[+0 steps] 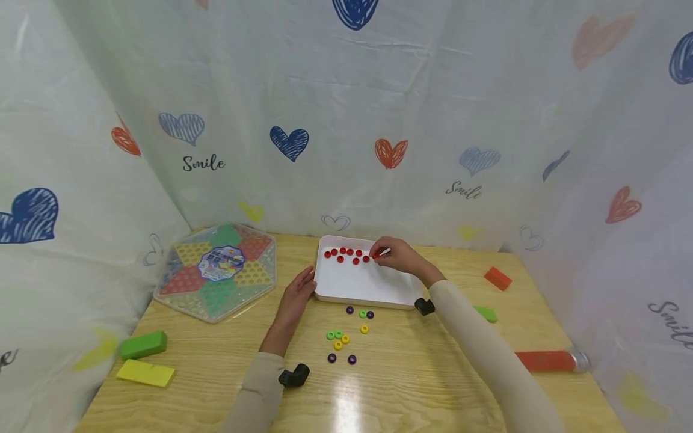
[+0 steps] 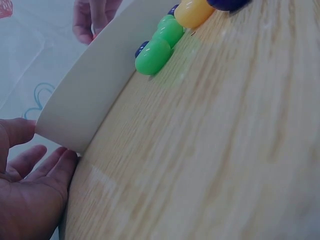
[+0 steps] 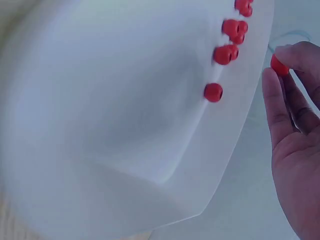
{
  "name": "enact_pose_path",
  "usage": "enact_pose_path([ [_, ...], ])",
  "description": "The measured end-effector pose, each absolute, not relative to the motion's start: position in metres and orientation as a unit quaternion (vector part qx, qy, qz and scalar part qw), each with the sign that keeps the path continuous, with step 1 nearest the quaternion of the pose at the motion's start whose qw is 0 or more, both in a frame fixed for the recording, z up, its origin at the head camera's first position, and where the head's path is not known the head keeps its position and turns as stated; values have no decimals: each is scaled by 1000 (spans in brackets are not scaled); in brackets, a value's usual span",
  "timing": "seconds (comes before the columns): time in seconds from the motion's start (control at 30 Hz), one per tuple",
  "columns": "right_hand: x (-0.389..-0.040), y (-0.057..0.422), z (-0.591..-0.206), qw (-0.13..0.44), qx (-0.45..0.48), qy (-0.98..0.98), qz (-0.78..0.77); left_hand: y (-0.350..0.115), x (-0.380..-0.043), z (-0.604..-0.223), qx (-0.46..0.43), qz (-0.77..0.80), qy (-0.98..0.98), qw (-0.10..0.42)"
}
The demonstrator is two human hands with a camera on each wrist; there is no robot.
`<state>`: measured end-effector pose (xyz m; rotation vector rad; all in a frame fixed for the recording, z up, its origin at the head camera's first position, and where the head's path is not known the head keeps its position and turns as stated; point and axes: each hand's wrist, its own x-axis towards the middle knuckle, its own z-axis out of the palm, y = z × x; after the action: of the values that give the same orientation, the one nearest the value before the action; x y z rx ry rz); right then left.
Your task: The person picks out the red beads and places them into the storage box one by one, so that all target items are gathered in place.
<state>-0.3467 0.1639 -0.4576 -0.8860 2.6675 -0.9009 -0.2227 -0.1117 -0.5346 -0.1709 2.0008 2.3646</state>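
A white tray (image 1: 373, 285) lies on the table with several red beads (image 1: 350, 252) grouped toward its back left. My right hand (image 1: 397, 255) is over the tray's back right part and pinches one more red bead (image 3: 279, 65) between thumb and fingertips. At the tray's left side is my left hand (image 1: 298, 296). In the left wrist view, its thumb touches the rim and its fingers hold the lower edge of the wall. In front of the tray, loose green beads (image 1: 338, 334), yellow beads (image 1: 345, 339) and purple beads (image 1: 352, 359) lie on the wood.
A hexagonal game board (image 1: 216, 270) with coloured star points lies at the back left. Green (image 1: 143, 345) and yellow blocks (image 1: 146, 373) sit at the left. Toward the right are a red block (image 1: 498, 278), a green block (image 1: 487, 314) and a red tube (image 1: 547, 361).
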Motion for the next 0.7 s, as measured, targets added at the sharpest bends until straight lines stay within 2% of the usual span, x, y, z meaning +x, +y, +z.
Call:
enact_pose_path([
  [0.37, -370, 163, -467, 140, -264, 917, -265, -110, -222, -536, -55, 761, 646, 18],
  [0.7, -376, 162, -481, 154, -284, 917, -235, -110, -223, -535, -55, 758, 650, 13],
])
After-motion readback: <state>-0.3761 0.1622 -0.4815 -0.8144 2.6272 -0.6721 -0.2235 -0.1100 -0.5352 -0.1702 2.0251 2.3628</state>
